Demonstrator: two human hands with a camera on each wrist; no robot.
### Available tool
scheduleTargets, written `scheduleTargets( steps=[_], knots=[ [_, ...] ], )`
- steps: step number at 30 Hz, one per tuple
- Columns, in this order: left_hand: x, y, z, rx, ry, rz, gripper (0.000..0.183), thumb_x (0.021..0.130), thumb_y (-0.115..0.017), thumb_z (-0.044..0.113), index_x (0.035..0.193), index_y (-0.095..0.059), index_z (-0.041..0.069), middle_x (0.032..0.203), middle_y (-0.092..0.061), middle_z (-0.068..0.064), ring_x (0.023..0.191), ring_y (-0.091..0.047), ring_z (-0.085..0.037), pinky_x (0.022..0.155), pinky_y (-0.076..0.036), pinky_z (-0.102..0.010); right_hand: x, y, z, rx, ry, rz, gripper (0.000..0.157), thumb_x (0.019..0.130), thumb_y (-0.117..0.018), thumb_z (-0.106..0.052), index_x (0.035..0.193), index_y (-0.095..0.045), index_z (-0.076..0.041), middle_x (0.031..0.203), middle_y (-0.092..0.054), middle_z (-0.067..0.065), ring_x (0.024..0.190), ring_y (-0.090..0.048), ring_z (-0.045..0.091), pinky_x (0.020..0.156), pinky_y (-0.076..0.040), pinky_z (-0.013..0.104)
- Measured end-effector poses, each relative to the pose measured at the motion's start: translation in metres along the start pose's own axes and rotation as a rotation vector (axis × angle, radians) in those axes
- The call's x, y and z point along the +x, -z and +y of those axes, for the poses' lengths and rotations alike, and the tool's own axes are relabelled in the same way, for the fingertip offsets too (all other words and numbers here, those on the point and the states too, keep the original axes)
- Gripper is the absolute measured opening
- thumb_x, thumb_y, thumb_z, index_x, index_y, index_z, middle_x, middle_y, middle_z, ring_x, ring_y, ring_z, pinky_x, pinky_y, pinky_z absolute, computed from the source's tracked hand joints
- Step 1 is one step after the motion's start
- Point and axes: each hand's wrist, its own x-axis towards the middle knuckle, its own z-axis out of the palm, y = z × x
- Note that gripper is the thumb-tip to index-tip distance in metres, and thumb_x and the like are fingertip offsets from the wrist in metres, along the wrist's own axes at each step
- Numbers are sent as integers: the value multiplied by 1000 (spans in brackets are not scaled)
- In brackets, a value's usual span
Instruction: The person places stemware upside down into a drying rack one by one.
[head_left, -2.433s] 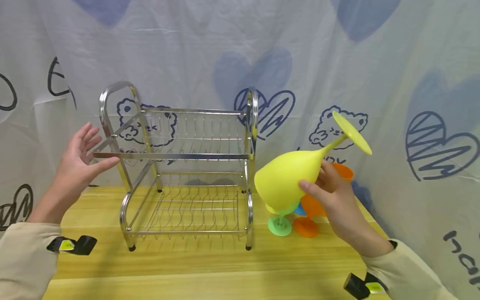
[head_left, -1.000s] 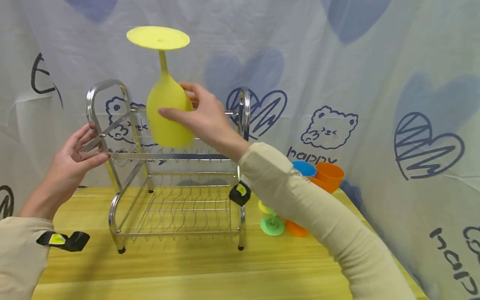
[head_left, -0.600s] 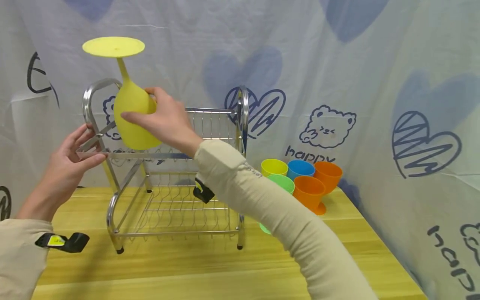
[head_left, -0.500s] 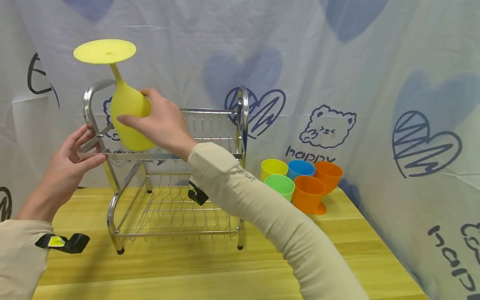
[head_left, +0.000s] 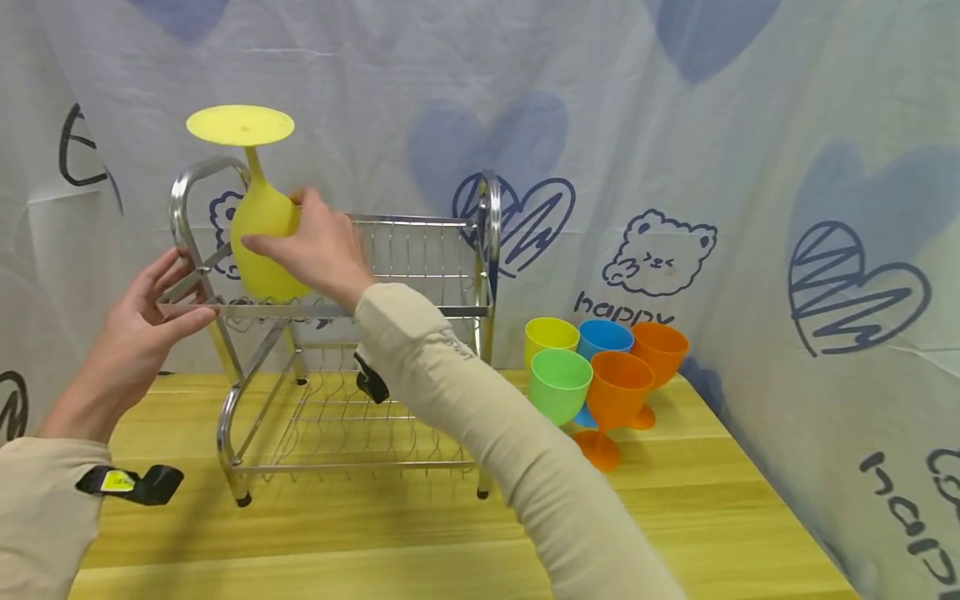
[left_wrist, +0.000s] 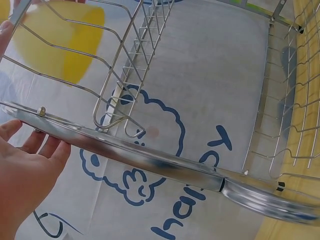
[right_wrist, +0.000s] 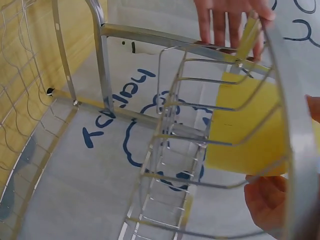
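In the head view my right hand (head_left: 321, 250) grips the bowl of a yellow plastic goblet (head_left: 262, 221), turned upside down with its foot on top. The goblet's mouth is down inside the upper tier of a metal dish rack (head_left: 390, 313), at the left end; the right wrist view shows the yellow bowl (right_wrist: 245, 125) behind the tier's wires. My left hand (head_left: 135, 333) holds the rack's upper left corner, thumb at the front rail and fingers on the side bar (left_wrist: 125, 156), as the left wrist view shows.
Right of the rack, several goblets stand upright close together on the wooden table (head_left: 675, 517): yellow (head_left: 550, 335), blue (head_left: 604, 335), green (head_left: 560, 387) and two orange, one orange goblet (head_left: 621, 392) in front. A printed curtain (head_left: 645, 125) hangs behind. The rack's lower tier (head_left: 322, 433) holds nothing visible.
My right hand has carried the goblet from beside the other goblets leftward over the rack, turned it fully upside down and lowered it into the upper tier. My left hand has closed on the rack's corner.
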Motion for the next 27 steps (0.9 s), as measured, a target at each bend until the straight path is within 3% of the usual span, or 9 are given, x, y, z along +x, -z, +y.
scheduleTargets(
  steps=[10, 19, 23, 27],
  knots=[
    [2, 1, 3, -17, 12, -21, 78, 95, -52, -8, 156, -10, 17, 161, -5, -10, 115, -49, -3, 109, -29, -19, 4, -15, -1, -122, -79, -45, 48, 78, -80, -42, 106, -52, -16, 81, -54, -4, 69, -53, 9, 55, -45, 21],
    [1, -2, 2, 10, 0, -4, 77, 95, -54, -5, 156, -12, 17, 161, -7, -11, 111, -51, -2, 109, -29, -20, 8, -20, -2, -264, -121, -58, 49, 82, -73, -50, 111, -53, -16, 81, -54, -3, 69, -53, 12, 56, -45, 24],
    [0, -3, 1, 18, -5, 5, 77, 95, -55, -3, 156, -13, 18, 161, -8, -10, 119, -47, -9, 110, -28, -21, 9, -21, -1, -294, -124, -77, 49, 83, -72, -50, 113, -53, -16, 82, -55, -3, 70, -54, 11, 57, -46, 24],
    [-1, -3, 0, 13, -8, 10, 76, 96, -54, -2, 156, -13, 19, 161, -8, -9, 136, -32, -21, 111, -26, -21, 9, -22, -1, -299, -134, -78, 49, 82, -73, -51, 112, -53, -17, 81, -55, -4, 69, -54, 11, 57, -45, 24]
  ],
)
